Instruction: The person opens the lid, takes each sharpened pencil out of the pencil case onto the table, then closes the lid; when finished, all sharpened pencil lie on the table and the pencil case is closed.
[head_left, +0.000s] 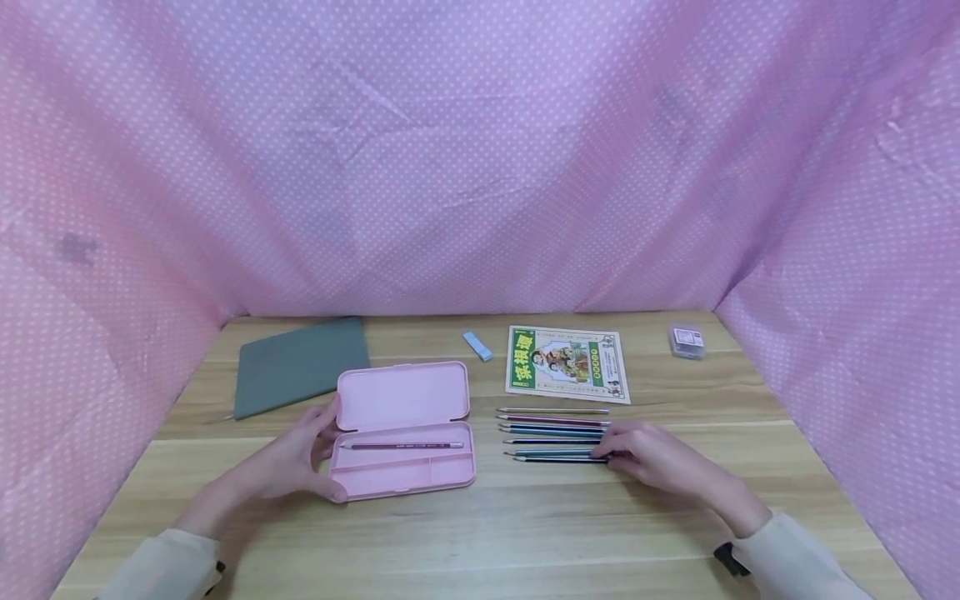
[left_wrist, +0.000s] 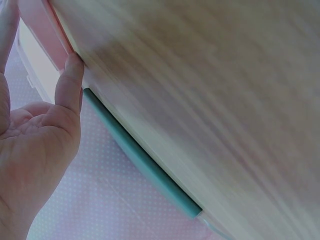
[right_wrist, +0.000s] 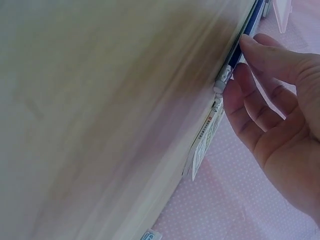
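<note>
An open pink pencil case (head_left: 405, 398) lies on the wooden table (head_left: 480, 533), with one dark red pencil (head_left: 401, 446) in its lower tray. My left hand (head_left: 303, 458) holds the case's left end, thumb at the hinge and fingers at the front corner; in the left wrist view a fingertip (left_wrist: 74, 62) presses the pink edge (left_wrist: 42, 25). Several pencils (head_left: 553, 427) lie in a row to the right of the case. My right hand (head_left: 609, 456) pinches the eraser end of the nearest blue pencil (head_left: 558, 457), also seen in the right wrist view (right_wrist: 235, 55).
A grey notebook (head_left: 300, 365) lies at the back left, a small blue eraser (head_left: 477, 345) and a green printed booklet (head_left: 567, 364) behind the pencils, and a small clear box (head_left: 687, 341) at the back right. Pink dotted cloth (head_left: 480, 167) walls in three sides.
</note>
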